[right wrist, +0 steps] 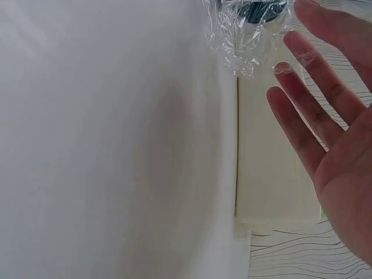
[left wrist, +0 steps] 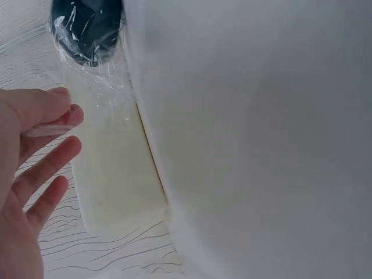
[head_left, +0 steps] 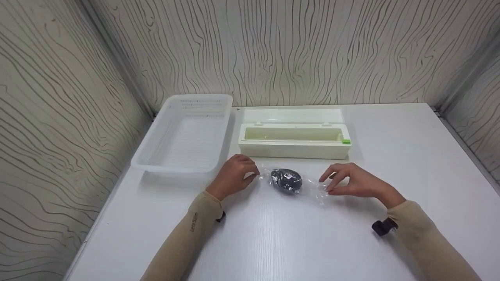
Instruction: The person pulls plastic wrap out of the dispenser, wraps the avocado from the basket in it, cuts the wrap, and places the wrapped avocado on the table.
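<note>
Between the hands, on the white table, lies a dark, smooth oval thing point(head_left: 286, 180) wrapped in clear plastic wrap point(head_left: 315, 189), whose loose ends stick out at both sides. My left hand point(head_left: 237, 176) pinches the left end of the wrap between thumb and index finger; its other fingers spread apart in the left wrist view. At the right end, my right hand point(head_left: 357, 183) touches the wrap with its fingertips. In the right wrist view a gap shows between its thumb and relaxed fingers point(right wrist: 302, 104). Part of the dark thing is cut off in both wrist views.
Right behind the wrapped thing stands a long cream wrap dispenser box point(head_left: 293, 150), lid raised, with a green slider point(head_left: 346, 141) at its right end. A white plastic basket point(head_left: 222, 136) is at the back left. Patterned walls point(head_left: 293, 54) bound the table point(head_left: 297, 242).
</note>
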The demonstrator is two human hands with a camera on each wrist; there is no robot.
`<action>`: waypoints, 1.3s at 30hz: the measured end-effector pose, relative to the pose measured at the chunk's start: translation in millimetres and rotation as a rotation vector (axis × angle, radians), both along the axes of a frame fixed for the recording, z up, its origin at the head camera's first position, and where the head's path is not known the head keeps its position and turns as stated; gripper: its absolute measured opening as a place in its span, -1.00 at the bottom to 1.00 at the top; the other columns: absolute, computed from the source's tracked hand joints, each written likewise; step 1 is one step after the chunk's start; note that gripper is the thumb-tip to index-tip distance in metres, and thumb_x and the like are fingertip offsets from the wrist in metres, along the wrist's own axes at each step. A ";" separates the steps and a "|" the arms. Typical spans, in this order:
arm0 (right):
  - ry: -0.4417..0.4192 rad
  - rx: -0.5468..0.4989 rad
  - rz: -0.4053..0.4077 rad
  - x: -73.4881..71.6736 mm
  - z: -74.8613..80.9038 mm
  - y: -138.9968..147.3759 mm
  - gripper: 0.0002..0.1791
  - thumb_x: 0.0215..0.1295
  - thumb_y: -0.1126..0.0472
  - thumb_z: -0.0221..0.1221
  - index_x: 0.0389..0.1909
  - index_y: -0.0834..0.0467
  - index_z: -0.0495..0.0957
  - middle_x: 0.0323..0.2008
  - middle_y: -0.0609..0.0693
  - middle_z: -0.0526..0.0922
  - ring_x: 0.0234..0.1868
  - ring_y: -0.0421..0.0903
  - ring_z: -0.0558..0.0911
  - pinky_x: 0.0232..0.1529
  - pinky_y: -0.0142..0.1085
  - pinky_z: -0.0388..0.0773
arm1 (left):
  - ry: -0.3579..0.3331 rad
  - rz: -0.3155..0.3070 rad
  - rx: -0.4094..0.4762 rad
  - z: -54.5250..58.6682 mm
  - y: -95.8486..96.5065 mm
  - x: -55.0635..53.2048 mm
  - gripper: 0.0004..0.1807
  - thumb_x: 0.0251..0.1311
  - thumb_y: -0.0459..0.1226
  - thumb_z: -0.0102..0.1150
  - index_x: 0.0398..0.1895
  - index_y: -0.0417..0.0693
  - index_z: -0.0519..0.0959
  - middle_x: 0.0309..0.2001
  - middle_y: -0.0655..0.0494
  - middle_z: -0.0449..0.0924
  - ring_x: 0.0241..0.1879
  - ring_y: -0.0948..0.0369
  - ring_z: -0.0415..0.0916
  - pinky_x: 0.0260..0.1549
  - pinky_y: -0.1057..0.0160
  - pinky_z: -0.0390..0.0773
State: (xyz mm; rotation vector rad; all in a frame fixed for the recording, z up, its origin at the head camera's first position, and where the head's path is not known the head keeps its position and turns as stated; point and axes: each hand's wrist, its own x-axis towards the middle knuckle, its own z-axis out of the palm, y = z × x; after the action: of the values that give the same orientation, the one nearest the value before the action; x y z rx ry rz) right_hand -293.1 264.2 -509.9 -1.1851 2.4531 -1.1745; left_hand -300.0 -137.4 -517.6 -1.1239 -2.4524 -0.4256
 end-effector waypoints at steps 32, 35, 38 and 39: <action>0.139 0.219 -0.272 13.8 5.3 -73.5 -0.48 0.42 -0.09 0.28 0.23 0.15 0.62 0.06 0.08 0.74 0.03 0.11 0.72 0.04 0.07 0.67 | -0.183 0.016 -0.154 11.5 38.6 4.1 -0.27 0.24 0.16 0.38 0.42 0.11 0.47 0.32 0.19 0.59 0.32 0.14 0.52 0.39 0.05 0.47; 0.145 0.277 -0.279 18.8 1.2 -83.9 -0.35 0.35 -0.21 0.30 0.30 0.12 0.57 0.09 0.06 0.72 0.05 0.09 0.71 0.02 0.08 0.66 | -0.245 0.002 -0.181 9.6 42.7 1.3 -0.20 0.21 0.18 0.40 0.46 0.10 0.45 0.33 0.18 0.60 0.33 0.16 0.53 0.44 0.06 0.41; 0.174 0.315 -0.291 20.9 -2.8 -88.9 -0.28 0.30 -0.24 0.33 0.33 0.12 0.55 0.14 0.08 0.71 0.11 0.12 0.70 0.08 0.12 0.66 | -0.257 -0.012 -0.202 7.2 44.4 -1.0 -0.21 0.18 0.18 0.42 0.43 0.09 0.49 0.25 0.17 0.66 0.27 0.18 0.58 0.45 0.08 0.40; 0.185 0.322 -0.296 21.0 -3.7 -89.6 -0.27 0.29 -0.23 0.35 0.34 0.13 0.54 0.15 0.09 0.70 0.12 0.13 0.70 0.09 0.13 0.65 | -0.247 -0.016 -0.209 6.2 44.9 -1.8 -0.23 0.17 0.18 0.42 0.40 0.09 0.51 0.22 0.18 0.68 0.25 0.18 0.60 0.44 0.09 0.40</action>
State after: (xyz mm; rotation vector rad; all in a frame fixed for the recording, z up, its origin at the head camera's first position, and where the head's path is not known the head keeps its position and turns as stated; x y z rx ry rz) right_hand -272.0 174.6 -513.6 -0.8974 2.8931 -0.7108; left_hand -301.7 -92.5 -511.4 -1.2399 -2.7577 -0.3359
